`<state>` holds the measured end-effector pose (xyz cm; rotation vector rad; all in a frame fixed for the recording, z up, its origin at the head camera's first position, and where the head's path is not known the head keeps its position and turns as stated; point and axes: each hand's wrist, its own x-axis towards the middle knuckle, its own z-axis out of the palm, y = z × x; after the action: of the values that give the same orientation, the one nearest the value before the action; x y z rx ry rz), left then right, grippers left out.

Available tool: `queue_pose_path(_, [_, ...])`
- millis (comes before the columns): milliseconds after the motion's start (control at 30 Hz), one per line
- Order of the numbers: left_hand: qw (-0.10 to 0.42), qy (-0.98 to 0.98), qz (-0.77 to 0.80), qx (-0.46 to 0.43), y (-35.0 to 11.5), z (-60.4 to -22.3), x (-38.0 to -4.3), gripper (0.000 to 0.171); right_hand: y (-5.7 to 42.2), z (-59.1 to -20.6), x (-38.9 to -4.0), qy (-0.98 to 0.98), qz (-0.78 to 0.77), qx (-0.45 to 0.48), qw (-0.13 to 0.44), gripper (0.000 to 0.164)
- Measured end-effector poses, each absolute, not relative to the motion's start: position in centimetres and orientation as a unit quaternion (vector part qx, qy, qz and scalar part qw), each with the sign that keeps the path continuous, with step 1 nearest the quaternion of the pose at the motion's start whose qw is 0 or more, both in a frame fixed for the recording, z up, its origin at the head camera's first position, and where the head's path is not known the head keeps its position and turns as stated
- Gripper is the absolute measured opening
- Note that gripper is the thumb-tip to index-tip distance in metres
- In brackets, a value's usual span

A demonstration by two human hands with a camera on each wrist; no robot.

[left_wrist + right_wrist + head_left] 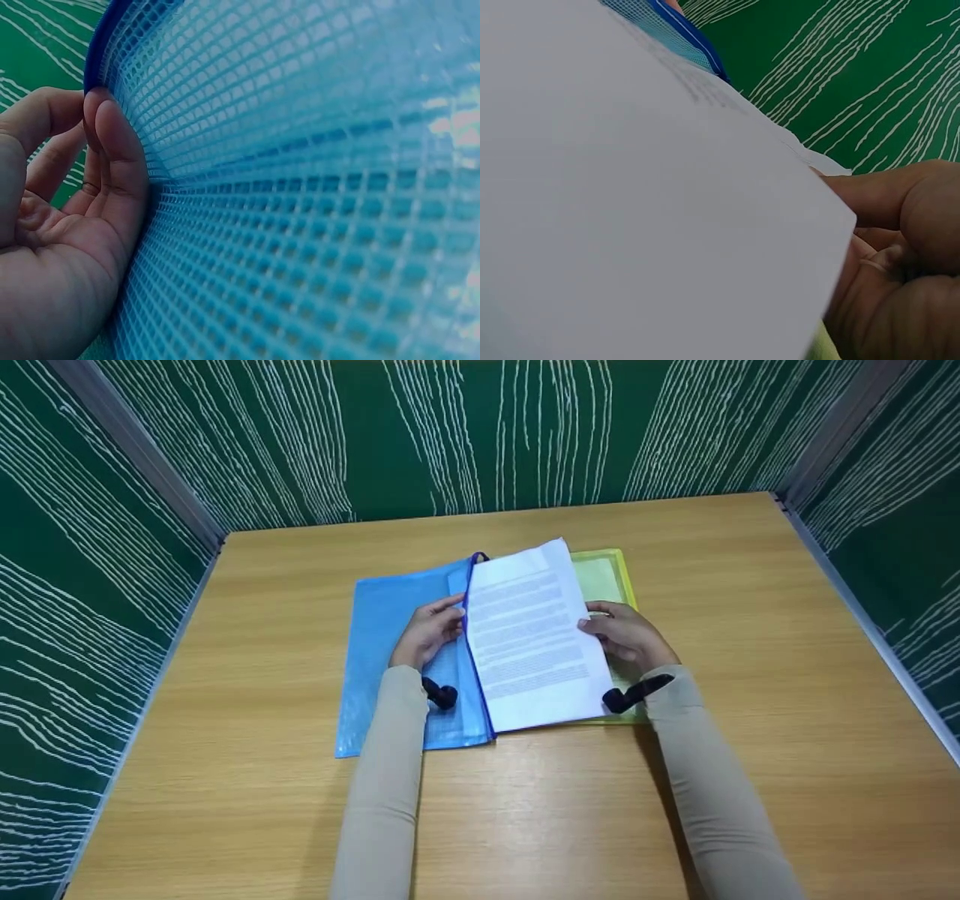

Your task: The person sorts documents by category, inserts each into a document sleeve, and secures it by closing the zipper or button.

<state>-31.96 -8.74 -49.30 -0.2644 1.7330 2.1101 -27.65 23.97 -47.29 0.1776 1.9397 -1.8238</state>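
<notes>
A blue mesh zip pouch (386,622) lies on the table, its dark blue zip edge (95,56) raised along the opening. My left hand (429,634) pinches that edge between thumb and fingers, as the left wrist view shows closely. Printed paper (532,637) sits partly in the pouch's mouth, with its left side behind the zip edge. At the paper's right side, my right hand (628,634) grips it between thumb and fingers. In the right wrist view the white paper (660,195) covers most of the frame and hides part of the fingers.
Beneath the paper and right hand lies a yellow-edged, pale green pouch (626,577), partly hidden. The wooden table (225,720) is bordered by green panels (367,450) with white streaks at the back and both sides. Small black devices (442,695) are strapped at both wrists.
</notes>
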Motion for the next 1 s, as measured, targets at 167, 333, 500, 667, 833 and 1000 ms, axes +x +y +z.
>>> queue_pose_path(167, [0.199,0.615,0.757,-0.097,-8.7,-49.3,-31.9,0.04,23.7,-47.5,-27.5,0.715,-0.658,0.062,0.23,0.053])
queue_pose_path(333, [0.2,0.612,0.759,-0.1,-8.7,-49.4,-32.0,0.04,23.2,-47.9,-27.6,0.713,-0.662,0.07,0.219,0.051])
queue_pose_path(500, [0.2,0.612,0.758,-0.103,-8.7,-49.4,-32.1,0.039,22.9,-48.1,-27.5,0.72,-0.656,0.075,0.213,0.053])
queue_pose_path(667, [0.197,0.611,0.761,-0.099,-8.6,-49.3,-32.0,0.039,22.4,-48.4,-27.5,0.717,-0.66,0.07,0.214,0.05])
queue_pose_path(833, [0.191,0.608,0.765,-0.089,-8.6,-49.4,-31.9,0.039,22.0,-48.6,-27.5,0.71,-0.668,0.075,0.212,0.048])
queue_pose_path(1000, [0.189,0.611,0.763,-0.092,-8.5,-49.4,-31.9,0.038,21.6,-48.7,-27.6,0.706,-0.67,0.08,0.214,0.048])
